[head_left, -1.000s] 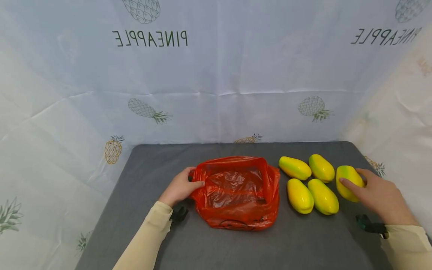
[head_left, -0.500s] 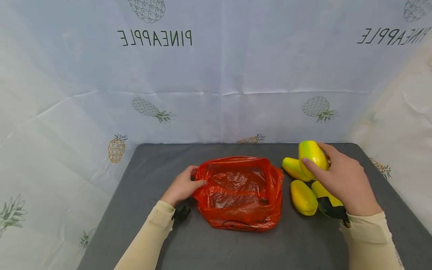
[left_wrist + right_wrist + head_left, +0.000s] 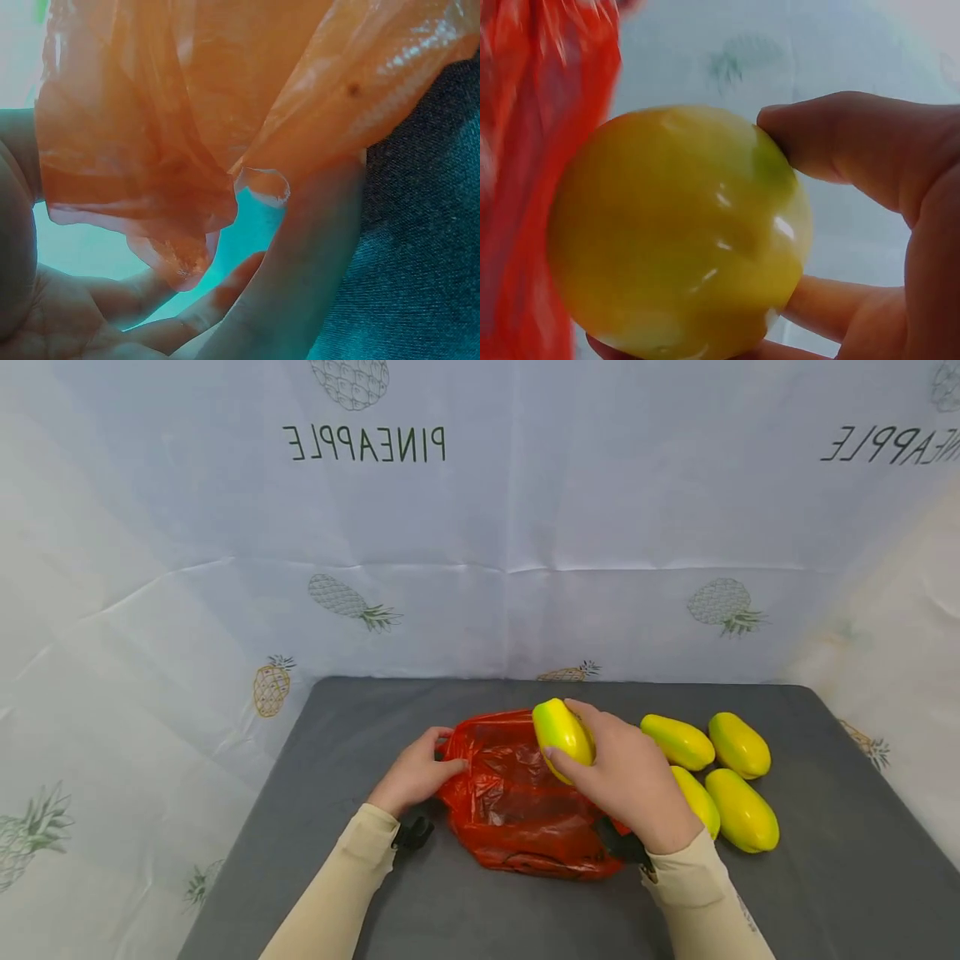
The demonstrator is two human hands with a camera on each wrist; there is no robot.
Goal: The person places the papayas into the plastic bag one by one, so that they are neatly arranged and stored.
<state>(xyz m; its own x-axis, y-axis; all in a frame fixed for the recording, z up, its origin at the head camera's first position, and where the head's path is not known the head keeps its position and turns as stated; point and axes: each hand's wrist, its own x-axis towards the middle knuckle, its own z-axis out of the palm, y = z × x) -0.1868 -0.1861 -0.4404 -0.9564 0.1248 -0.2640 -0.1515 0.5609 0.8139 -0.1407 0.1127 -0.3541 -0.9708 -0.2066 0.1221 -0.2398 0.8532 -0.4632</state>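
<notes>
A red plastic bag point(image 3: 517, 843) lies spread on the table with its mouth facing up. My left hand point(image 3: 414, 775) holds the bag's left edge, thumb on the near side and fingers behind the film. In the left wrist view, the thin film of the bag point(image 3: 150, 135) hangs between thumb and fingers. My right hand point(image 3: 633, 777) grips a yellow-green papaya point(image 3: 561, 735) over the bag's right half, covering part of the opening. The right wrist view shows the papaya point(image 3: 679, 232) between thumb and fingers, beside the red film.
Several more papayas point(image 3: 742, 810) lie grouped on the grey tabletop point(image 3: 825, 877) to the right of the bag; the right hand partly hides one of them. Behind the table hangs a pale curtain point(image 3: 600, 527) with pineapple prints.
My right hand has lifted the papaya from the far right and carried it left, past the other papayas, to above the bag. The left hand keeps its hold on the bag's edge.
</notes>
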